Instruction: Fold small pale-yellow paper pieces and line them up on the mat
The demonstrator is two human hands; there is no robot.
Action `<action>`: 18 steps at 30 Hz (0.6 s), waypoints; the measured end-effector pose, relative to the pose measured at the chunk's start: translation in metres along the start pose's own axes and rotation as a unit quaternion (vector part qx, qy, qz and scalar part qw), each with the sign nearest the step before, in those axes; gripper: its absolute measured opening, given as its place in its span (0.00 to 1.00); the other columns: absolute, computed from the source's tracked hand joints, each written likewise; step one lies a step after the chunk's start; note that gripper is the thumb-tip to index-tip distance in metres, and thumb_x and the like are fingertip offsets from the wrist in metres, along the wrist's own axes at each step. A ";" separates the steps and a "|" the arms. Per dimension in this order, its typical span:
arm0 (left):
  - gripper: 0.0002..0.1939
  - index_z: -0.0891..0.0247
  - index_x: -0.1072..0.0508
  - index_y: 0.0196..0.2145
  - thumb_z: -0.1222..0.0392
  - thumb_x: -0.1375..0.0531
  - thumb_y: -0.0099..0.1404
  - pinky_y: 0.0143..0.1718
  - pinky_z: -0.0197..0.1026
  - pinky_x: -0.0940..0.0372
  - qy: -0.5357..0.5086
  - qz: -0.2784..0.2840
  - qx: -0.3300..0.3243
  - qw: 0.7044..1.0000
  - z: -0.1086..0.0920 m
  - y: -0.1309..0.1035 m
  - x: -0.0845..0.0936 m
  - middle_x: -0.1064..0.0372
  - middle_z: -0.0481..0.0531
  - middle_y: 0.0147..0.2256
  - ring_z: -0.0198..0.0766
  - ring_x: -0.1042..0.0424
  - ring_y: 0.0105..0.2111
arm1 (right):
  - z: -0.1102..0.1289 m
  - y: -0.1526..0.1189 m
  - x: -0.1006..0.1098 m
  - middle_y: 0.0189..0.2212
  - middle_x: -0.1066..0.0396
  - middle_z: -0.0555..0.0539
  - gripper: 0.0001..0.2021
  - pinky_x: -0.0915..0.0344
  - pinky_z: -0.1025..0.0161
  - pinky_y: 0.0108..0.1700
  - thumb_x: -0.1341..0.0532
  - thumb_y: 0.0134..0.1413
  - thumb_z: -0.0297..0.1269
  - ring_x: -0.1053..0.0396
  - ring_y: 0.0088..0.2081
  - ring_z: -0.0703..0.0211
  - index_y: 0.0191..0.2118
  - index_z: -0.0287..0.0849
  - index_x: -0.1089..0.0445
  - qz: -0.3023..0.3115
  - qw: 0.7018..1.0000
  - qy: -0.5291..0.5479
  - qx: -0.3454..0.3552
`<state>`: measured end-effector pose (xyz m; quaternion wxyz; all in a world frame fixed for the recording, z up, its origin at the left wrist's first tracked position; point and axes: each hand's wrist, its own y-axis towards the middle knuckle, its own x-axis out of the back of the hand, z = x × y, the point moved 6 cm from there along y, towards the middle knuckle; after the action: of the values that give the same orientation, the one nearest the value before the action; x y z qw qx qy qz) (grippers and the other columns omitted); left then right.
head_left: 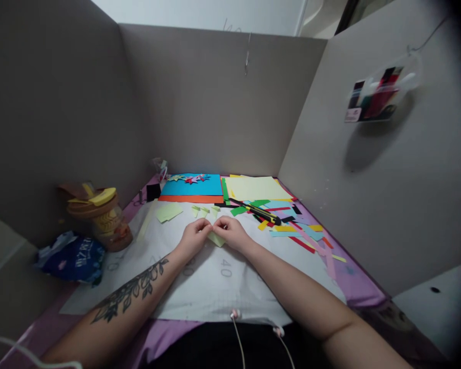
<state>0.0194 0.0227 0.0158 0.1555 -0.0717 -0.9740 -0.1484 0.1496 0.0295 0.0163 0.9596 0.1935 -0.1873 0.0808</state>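
Close together over the middle of the white sheet (207,282), my left hand (195,234) and my right hand (230,232) pinch a small pale green piece of paper (217,239) between their fingertips. Part of the paper is hidden by the fingers; a pointed end shows below them. Just beyond my hands are several small folded pale green pieces (204,211). To their left lies a flat stack of pale green paper (169,212).
Blue paper (192,187) holding small paper stars and a cream paper stack (257,188) lie at the back. A black-yellow cutter (267,215) rests among coloured strips at right. A jar (113,230) and blue bag (75,258) stand left.
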 end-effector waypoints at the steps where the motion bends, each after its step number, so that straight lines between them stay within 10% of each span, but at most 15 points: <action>1: 0.10 0.64 0.34 0.23 0.55 0.44 0.56 0.26 0.34 0.44 -0.008 -0.013 0.006 1.000 -0.001 0.000 0.002 0.40 0.46 0.22 0.33 0.41 0.25 | 0.001 0.000 0.000 0.22 0.35 0.52 0.07 0.44 0.67 0.29 0.42 0.46 0.35 0.38 0.27 0.64 0.22 0.41 0.33 -0.006 1.000 -0.005 0.008; 12: 0.11 0.64 0.33 0.26 0.53 0.42 0.52 0.26 0.33 0.42 -0.138 -0.187 0.080 0.969 0.026 0.008 0.038 0.37 0.46 0.26 0.33 0.38 0.27 | -0.015 0.004 0.026 0.20 0.38 0.53 0.06 0.43 0.66 0.29 0.41 0.43 0.35 0.40 0.25 0.64 0.22 0.40 0.34 -0.065 0.993 0.093 -0.039; 18: 0.12 0.65 0.32 0.27 0.52 0.41 0.51 0.24 0.31 0.45 -0.191 -0.148 0.156 0.958 0.045 0.011 0.030 0.35 0.47 0.26 0.32 0.36 0.26 | -0.011 0.001 0.029 0.29 0.32 0.50 0.08 0.41 0.65 0.31 0.41 0.44 0.36 0.38 0.28 0.63 0.33 0.41 0.32 -0.092 0.993 0.077 -0.016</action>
<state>-0.0196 0.0496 -0.0123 -0.0477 0.0719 -0.9963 0.0002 0.1794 0.0369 0.0186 0.9775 0.1877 -0.0960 0.0043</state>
